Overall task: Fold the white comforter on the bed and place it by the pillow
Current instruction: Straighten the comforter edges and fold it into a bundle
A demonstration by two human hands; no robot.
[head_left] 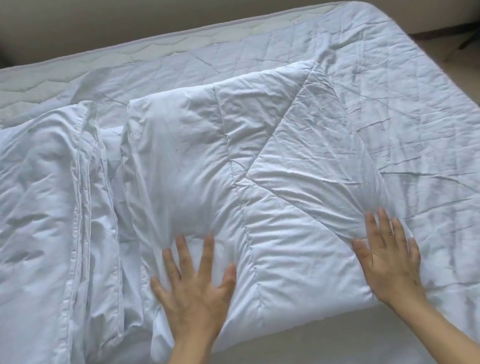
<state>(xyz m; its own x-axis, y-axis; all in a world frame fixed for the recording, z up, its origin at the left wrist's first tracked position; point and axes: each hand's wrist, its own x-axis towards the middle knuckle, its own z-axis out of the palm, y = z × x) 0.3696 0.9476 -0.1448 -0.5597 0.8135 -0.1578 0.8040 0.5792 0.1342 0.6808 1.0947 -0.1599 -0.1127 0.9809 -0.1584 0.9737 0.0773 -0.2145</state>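
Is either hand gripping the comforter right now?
No, the left hand and right hand lie flat with straight fingers on the folded comforter.

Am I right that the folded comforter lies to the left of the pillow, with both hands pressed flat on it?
Not quite: the head view shows the folded comforter to the right of the pillow. Both the left hand and right hand do press flat on it.

soft, even daylight, fairly bright, with a cool bluish cast over the white bedding. no glare. shadows are faint: shallow grey ones in the creases of the comforter (pixel 248 162) and in the gap beside the pillow (pixel 30 211). the whole picture is slightly soft, and the fingertips of both hands are blurred. wide-angle bending curves the bed's (pixel 436 92) far edge, and its far right corner looks rounded.
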